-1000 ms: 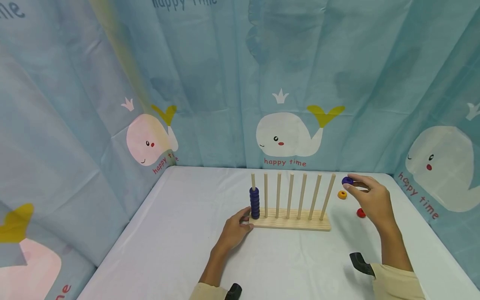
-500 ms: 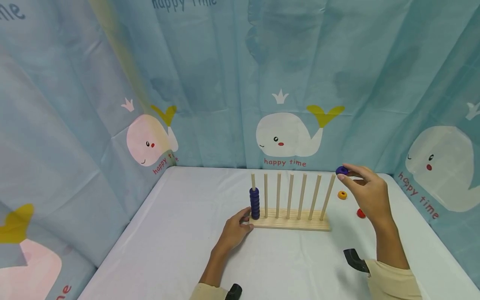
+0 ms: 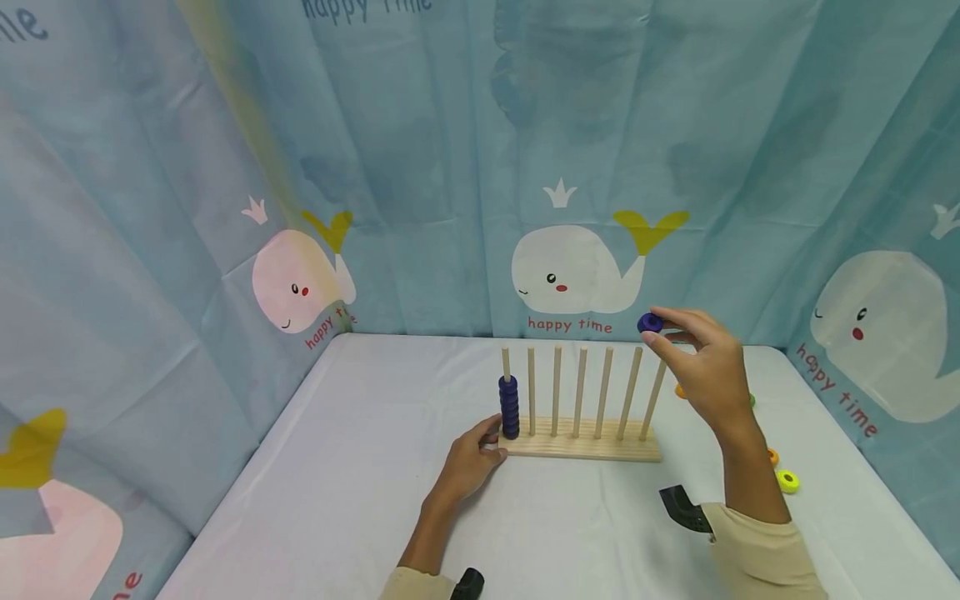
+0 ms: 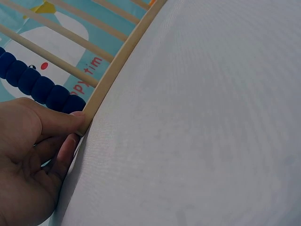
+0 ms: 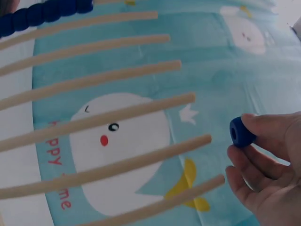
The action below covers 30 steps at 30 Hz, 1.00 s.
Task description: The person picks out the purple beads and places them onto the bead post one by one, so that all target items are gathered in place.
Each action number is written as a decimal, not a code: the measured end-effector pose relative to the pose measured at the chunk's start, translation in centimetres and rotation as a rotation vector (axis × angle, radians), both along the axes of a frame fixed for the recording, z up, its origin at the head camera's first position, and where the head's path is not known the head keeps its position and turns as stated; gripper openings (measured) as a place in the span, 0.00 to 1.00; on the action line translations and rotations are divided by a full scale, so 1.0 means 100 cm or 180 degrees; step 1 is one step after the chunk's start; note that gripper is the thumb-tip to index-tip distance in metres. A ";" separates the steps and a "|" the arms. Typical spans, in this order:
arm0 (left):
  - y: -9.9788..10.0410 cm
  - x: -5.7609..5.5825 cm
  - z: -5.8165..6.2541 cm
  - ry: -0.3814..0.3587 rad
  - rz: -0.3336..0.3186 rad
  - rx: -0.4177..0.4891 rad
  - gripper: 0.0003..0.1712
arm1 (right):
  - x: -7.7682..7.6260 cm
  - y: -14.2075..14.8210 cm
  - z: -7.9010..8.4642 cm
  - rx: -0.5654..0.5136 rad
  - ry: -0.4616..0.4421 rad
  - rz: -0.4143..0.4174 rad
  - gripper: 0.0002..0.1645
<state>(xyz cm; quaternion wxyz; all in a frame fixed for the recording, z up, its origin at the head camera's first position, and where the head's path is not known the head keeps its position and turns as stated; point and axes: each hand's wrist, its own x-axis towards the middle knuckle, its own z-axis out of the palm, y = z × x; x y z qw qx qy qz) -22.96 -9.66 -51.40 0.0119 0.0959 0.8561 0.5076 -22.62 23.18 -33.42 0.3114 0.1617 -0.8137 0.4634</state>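
A wooden peg rack point(image 3: 581, 450) with a row of upright pegs stands on the white table. Its leftmost peg carries a stack of dark blue beads point(image 3: 509, 408), with the peg's top bare above them. My left hand point(image 3: 467, 462) grips the left end of the rack's base; in the left wrist view the thumb point(image 4: 61, 122) lies on top of the wood. Between thumb and fingertips my right hand point(image 3: 708, 362) pinches a single dark blue bead point(image 3: 649, 323), raised above the tops of the right-hand pegs. The bead's hole point(image 5: 234, 133) faces the peg side in the right wrist view.
Loose beads lie on the table point(image 3: 360, 475) around the right forearm: a yellow-green one point(image 3: 787, 481), an orange one point(image 3: 773, 456), another orange one point(image 3: 680, 390) and a partly hidden green one point(image 3: 752, 400). A whale-print curtain point(image 3: 435, 208) hangs behind.
My right hand has carried the blue bead left and upward, over the right-hand pegs. Yellow-green, orange and green beads now show beside the forearm; the red one is hidden. My left hand stays put.
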 end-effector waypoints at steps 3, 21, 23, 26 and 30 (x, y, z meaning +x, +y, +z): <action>0.000 0.001 0.000 -0.0013 0.0007 0.0006 0.33 | 0.004 -0.013 0.009 0.0013 0.0021 0.0133 0.24; -0.001 0.001 0.001 -0.0046 0.0015 -0.0010 0.33 | 0.005 -0.078 0.022 0.0283 0.0105 0.0848 0.20; -0.001 0.001 0.002 -0.0052 0.0021 -0.0023 0.33 | -0.003 -0.079 0.015 0.0292 0.0117 0.0916 0.20; 0.000 0.001 0.001 -0.0080 0.0033 -0.0050 0.33 | -0.012 -0.081 0.006 0.0329 0.0106 0.0993 0.20; 0.000 0.001 0.001 -0.0072 0.0033 -0.0034 0.33 | -0.016 -0.088 0.003 0.0351 0.0060 0.1070 0.20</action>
